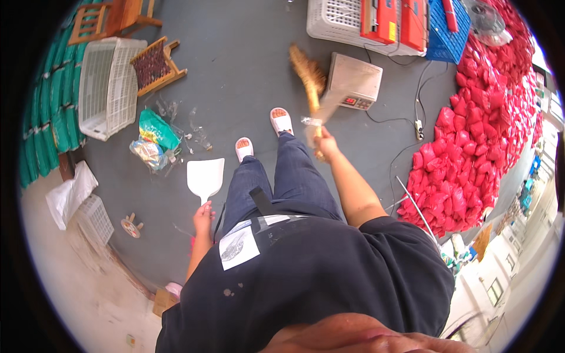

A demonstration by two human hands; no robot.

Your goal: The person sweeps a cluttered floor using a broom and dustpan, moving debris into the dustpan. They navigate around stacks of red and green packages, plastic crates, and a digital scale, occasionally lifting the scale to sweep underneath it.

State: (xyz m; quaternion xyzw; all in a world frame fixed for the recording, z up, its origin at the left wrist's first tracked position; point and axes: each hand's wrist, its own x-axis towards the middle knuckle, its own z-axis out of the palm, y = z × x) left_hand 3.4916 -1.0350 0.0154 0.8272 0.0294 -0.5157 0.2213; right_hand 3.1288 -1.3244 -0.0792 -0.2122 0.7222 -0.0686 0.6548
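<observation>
My left hand (203, 219) is closed round the handle of a white dustpan (205, 176), whose flat pan points forward above the floor. My right hand (325, 145) grips the pale handle of a hand brush (306, 72) with brown bristles. The brush is smeared by motion and stands beside a scale (354, 77). A shiny clear scrap (311, 121) shows at the brush handle, and a pale translucent blur crosses the scale's edge; I cannot tell what it is. Left of my feet lies litter: a green plastic bag (159, 130) and several clear wrappers.
A white crate (109, 88) and a small wooden stool (154, 67) stand at the left, near stacked green packs (50, 126). Red packets (465, 153) are heaped at the right. Cables (419, 112) run across the grey floor. Crates with red boxes (385, 23) stand ahead.
</observation>
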